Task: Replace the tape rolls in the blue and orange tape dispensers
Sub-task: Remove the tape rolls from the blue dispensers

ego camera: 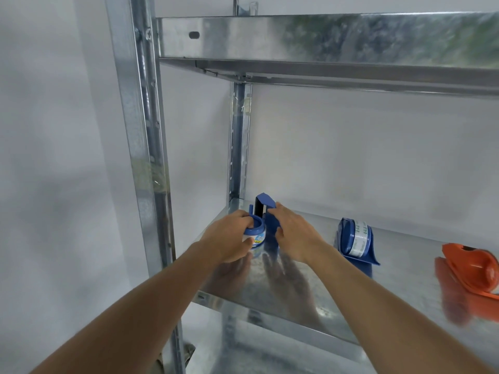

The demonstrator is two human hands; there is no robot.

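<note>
Nearest us are our two forearms, reaching up onto the metal shelf. Our left hand curls round a tape roll on its blue core, open end tipped up and slightly right, near the shelf's back-left corner. Our right hand grips the open blue dispenser just beside it; the dispenser stands on end, long axis near vertical, its hinged flap up top and its slot facing us and the roll.

We judge the roll is about to be seated. If it goes in tilted, the core could jam or miss its pegs; held only from one side, the upright dispenser could tip or skid on the slick steel, and the tape might be loaded facing the wrong way.

Farther right a second blue dispenser, loaded, lies with its long axis running toward us, then the orange dispenser at the frame's edge.
</note>
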